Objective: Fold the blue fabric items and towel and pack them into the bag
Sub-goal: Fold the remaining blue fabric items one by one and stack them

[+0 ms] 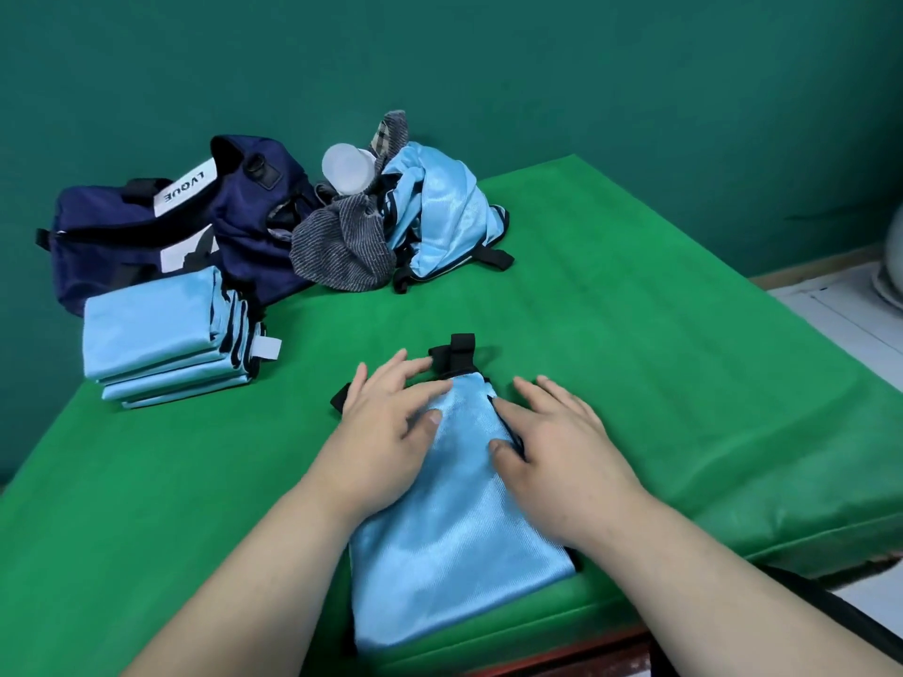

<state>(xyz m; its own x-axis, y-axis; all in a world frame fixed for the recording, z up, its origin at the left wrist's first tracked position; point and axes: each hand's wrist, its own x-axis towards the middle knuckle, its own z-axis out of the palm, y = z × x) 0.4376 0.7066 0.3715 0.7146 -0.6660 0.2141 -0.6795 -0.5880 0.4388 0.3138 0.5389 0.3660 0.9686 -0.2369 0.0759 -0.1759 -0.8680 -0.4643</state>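
Green-covered table (659,344) across most of the view, set against a teal wall (537,66). At its far left, a navy duffel bag (112,237) with a white label, slumped; impossible to tell from here whether it is open.

Nearest the camera, running away from the table's front edge, the light-blue fabric piece (454,569) in work: narrowed to a long smooth panel, with black trim along its right side. Judged as the smoothing stage before the next fold.

To do it well:
- Press wrinkles out from the middle toward the edges.
- Square the two long sides and tuck the loose black bits inward.
- Bring the far end over toward the near end, to match the packets already stacked.
- Keep one palm down as an anchor throughout, the satin looking slippery.

Left of centre, just in front of the bag, a stack of folded blue pieces (146,324), edges roughly aligned. Behind centre, a heap of unfolded blue fabric (440,217), touching a grey striped towel (342,256) crumpled between heap and bag.

Left hand (386,427) palm down on the panel's far left part, fingers straight and spread, tips reaching the strap; gripping nothing. Right hand (562,447) likewise flat, thumb on the panel's right edge, fingers splayed onto the green cover beyond; nothing held.

Translucent plastic bottle (347,171) propped at the back of the heap. Black strap (457,351) poking out past the panel's far end.
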